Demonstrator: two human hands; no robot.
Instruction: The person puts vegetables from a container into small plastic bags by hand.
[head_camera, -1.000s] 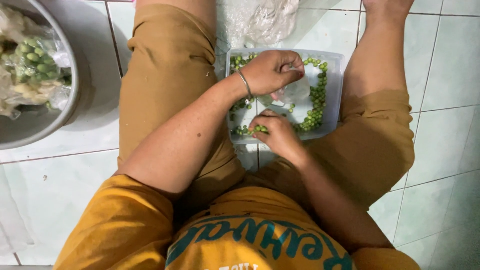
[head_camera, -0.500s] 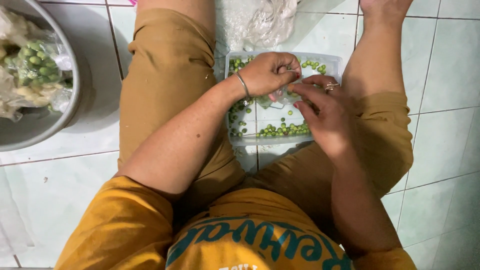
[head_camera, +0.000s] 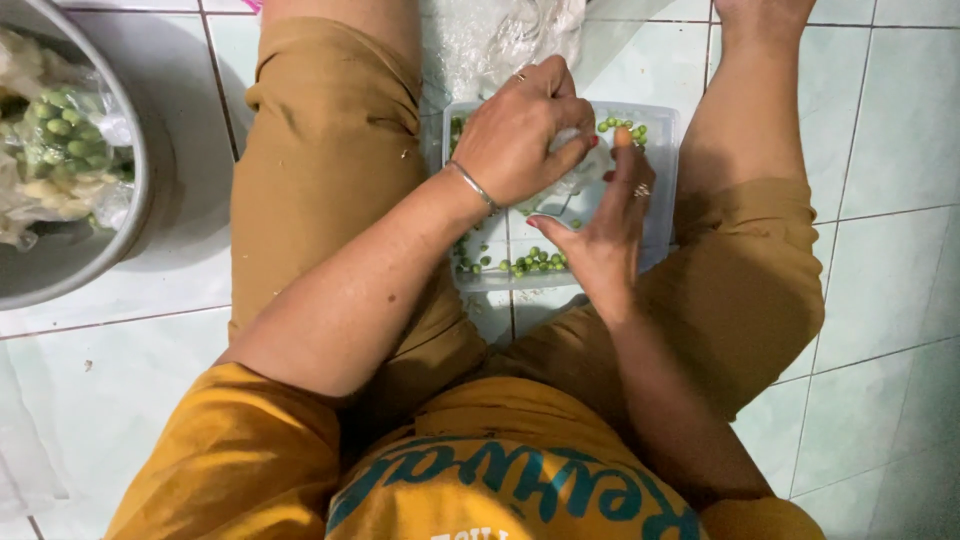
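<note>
Where the pale green tiled floor (head_camera: 900, 120) meets the left edge of the view, a grey metal basin (head_camera: 95, 240) stands, cut off by the frame; it holds a clear bag of green peas (head_camera: 70, 135) lying among pale scraps. To its right sits the person, seen from above, in a mustard shirt (head_camera: 500, 480) and ochre shorts (head_camera: 330, 130), legs spread on the floor. Between the thighs a shallow clear plastic tray (head_camera: 660, 215) rests on the tiles, and loose green peas (head_camera: 530, 262) lie scattered along its near edge and in its far right corner. The left hand (head_camera: 525, 130), wearing a thin metal bangle (head_camera: 472, 186) at the wrist and a ring, reaches across the tray's far left part with fingers curled shut around a small whitish piece of plastic wrap (head_camera: 580, 170); what lies inside the wrap is hidden. The right hand (head_camera: 600, 235), ringed on one finger, hovers over the middle of the tray just beside the left, fingers extended and loosely spread, gripping nothing visible, its fingertips near the wrap. Beyond the tray's far edge a crumpled clear plastic bag (head_camera: 500, 40) lies on the floor, and at the top right a bare foot (head_camera: 760, 15) touches the tiles
</note>
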